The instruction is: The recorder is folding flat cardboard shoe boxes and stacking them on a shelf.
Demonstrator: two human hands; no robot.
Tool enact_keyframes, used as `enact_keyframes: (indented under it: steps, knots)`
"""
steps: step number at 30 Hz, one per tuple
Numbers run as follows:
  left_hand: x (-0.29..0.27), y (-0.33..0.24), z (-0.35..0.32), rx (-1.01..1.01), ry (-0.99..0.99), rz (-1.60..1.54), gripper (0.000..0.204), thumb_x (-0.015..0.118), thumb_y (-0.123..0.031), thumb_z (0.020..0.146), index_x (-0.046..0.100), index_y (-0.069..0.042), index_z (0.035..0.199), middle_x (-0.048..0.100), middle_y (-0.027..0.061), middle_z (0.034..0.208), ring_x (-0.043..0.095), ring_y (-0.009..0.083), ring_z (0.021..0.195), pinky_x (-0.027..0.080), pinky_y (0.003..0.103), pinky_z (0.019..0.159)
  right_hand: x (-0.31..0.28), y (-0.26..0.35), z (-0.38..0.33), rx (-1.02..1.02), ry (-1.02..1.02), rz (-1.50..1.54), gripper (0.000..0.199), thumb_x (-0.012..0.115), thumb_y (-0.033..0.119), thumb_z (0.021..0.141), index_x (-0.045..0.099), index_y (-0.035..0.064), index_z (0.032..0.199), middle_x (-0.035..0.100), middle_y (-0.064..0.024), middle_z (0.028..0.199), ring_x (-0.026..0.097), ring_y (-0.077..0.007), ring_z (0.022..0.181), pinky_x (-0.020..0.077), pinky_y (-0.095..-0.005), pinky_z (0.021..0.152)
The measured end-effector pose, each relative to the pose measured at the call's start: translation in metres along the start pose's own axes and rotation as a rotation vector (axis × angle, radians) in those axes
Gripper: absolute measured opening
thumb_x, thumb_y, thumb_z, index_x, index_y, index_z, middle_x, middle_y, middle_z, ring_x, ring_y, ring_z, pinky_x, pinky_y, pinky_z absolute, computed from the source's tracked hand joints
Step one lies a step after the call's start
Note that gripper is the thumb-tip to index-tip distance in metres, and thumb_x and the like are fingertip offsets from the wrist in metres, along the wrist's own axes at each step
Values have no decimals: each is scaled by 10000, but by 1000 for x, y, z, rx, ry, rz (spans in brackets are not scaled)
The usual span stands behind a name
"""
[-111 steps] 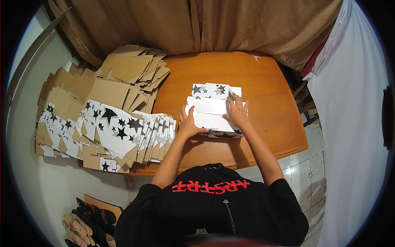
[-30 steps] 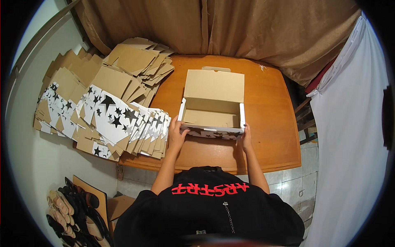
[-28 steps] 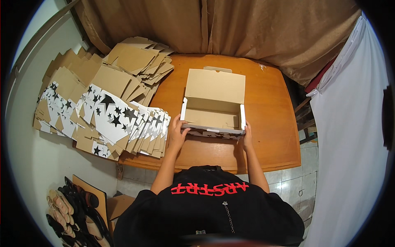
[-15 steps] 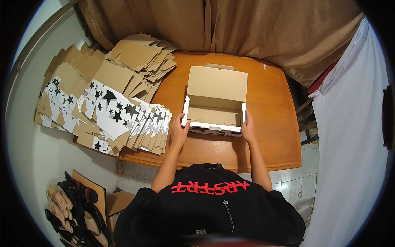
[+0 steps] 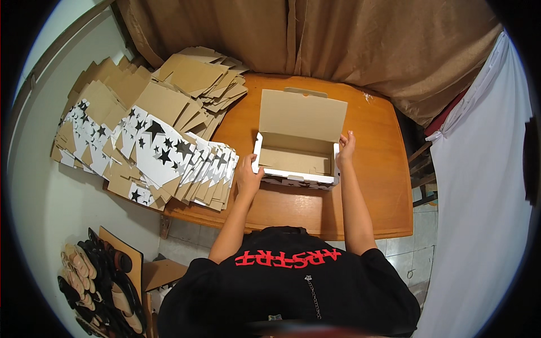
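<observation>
A cardboard box (image 5: 298, 181), brown inside and white with black stars outside, sits on the wooden table in front of me. Its lid (image 5: 303, 112) stands raised at the back, with a tuck flap along the top edge, and the inside looks bare. My left hand (image 5: 248, 176) grips the front left corner, thumb along the near side. Along the right wall lies my right hand (image 5: 346, 152), its fingers stretched up and apart near the back right corner, beside the lid's lower edge. Contact of its palm with the wall is partly hidden.
Piles of flat cardboard blanks (image 5: 163, 101), some printed with stars, cover the left of the table (image 5: 372, 169). A brown curtain (image 5: 349, 45) hangs behind, a white cloth (image 5: 479, 186) at the right. Several shoes (image 5: 96, 276) stand on the lower left.
My right hand has slid from the front right corner up along the right wall toward the back, its fingers lifting. The left hand stays at its corner. The lid has tilted slightly.
</observation>
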State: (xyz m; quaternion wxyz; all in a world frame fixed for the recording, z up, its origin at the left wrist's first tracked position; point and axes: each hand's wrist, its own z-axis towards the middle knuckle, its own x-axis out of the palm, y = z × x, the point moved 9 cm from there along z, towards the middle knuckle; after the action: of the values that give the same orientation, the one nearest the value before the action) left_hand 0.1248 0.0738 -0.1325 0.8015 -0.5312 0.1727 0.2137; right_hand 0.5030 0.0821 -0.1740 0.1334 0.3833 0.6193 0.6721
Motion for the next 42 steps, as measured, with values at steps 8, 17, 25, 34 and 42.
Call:
enact_keyframes:
  steps: [8,17,25,34,42]
  knots:
    - [-6,3,-11,-30,-100,-17,345,656,-86,744,507,-13,1047,546,164,1020,522,317,982,419,385,859,18,59,-57,-183,292,28,387,521,401,854,529,95,1092,523,-18,1055,468,-160,1038,336,-282,886]
    - [7,-58,-64,372,-83,190,216,679,-236,743,594,-107,894,484,93,906,420,288,923,312,401,820,16,93,-138,-606,350,-554,403,713,194,675,555,43,1014,479,-162,1171,451,-311,1136,376,-434,936]
    - [44,-63,-70,323,137,261,433,675,-276,751,569,-141,1148,419,121,1074,368,294,1033,299,424,868,19,66,-150,-536,305,-812,402,785,211,620,602,50,938,473,-191,1221,450,-360,1127,390,-415,915]
    - [42,-58,-84,358,97,278,393,665,-218,751,581,-195,1134,387,103,1151,335,294,1083,265,425,930,26,58,-167,-776,264,-1008,314,735,176,682,657,130,983,481,-168,1213,413,-402,1124,364,-455,938]
    - [42,-62,-87,410,62,383,384,648,-201,750,585,-221,1128,353,100,1270,276,310,1188,213,460,968,26,53,-174,-886,185,-1035,279,717,163,707,665,120,977,527,-136,1168,408,-406,1138,376,-465,931]
